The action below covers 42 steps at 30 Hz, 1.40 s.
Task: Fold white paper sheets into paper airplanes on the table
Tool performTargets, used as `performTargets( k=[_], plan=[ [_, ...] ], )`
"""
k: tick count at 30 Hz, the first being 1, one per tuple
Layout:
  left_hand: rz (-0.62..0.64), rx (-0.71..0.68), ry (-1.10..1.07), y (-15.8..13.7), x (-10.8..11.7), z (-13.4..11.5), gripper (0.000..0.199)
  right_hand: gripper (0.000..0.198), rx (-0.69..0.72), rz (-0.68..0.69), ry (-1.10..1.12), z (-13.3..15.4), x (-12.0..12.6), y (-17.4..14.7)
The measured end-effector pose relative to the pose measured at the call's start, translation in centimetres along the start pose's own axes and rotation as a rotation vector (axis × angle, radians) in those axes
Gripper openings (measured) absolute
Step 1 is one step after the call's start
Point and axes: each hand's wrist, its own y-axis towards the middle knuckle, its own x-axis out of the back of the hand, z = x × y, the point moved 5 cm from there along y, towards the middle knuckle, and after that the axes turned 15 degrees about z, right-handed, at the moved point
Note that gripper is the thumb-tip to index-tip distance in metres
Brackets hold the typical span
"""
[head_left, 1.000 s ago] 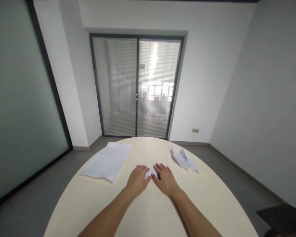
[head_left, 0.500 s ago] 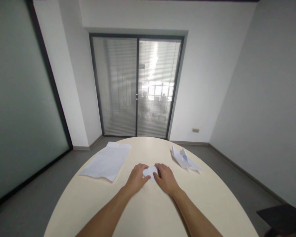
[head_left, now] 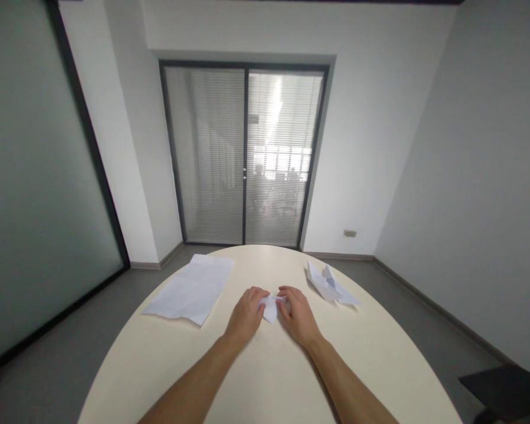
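A small folded piece of white paper (head_left: 271, 310) lies on the cream table between my hands, its lower end coming to a point. My left hand (head_left: 248, 310) grips its left side, fingers curled over the top edge and thumb at the side. On the right side my right hand (head_left: 295, 312) holds it the same way, fingertips at the upper corner and thumb near the middle. My fingers hide both side edges of the paper.
White sheets of paper (head_left: 192, 290) lie on the left of the round table (head_left: 265, 377). Folded paper shapes, one like a boat (head_left: 327, 284), rest at the right. A dark flat object (head_left: 507, 386) stands past the table at lower right.
My fingers have shifted slightly upward and curled more over the paper's top edge. The visible paper looks narrower at its lower end, with its point showing more. The other papers stay put.
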Motion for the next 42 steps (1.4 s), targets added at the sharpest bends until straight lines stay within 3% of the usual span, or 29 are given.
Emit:
performTargets(
  k=[5, 15, 21, 28, 37, 42],
  plan=[
    [-0.100, 0.003, 0.103, -0.2, 0.8, -0.3, 0.022, 0.014, 0.071, -0.067, -0.073, 0.9, 1.0, 0.1],
    [-0.021, 0.010, 0.084, -0.1, 0.5, -0.1, 0.021, 0.019, 0.132, 0.034, -0.214, 1.8, 0.9, 0.0],
    [0.021, 0.100, 0.119, 0.0, 0.4, 0.1, 0.020, 0.021, 0.071, 0.081, -0.160, 1.3, 0.9, 0.2],
    [-0.015, 0.215, 0.133, -0.2, 0.8, 1.1, 0.015, 0.021, 0.022, 0.047, -0.108, -0.1, 1.0, 0.2],
    [-0.057, 0.199, 0.039, -0.4, 0.4, 2.2, 0.022, 0.023, -0.106, -0.027, 0.025, -1.7, 1.1, -0.3],
    [-0.017, 0.189, 0.011, -0.2, 0.1, 2.5, 0.025, 0.031, -0.238, 0.044, 0.079, -2.6, 0.3, -0.4]
  ],
)
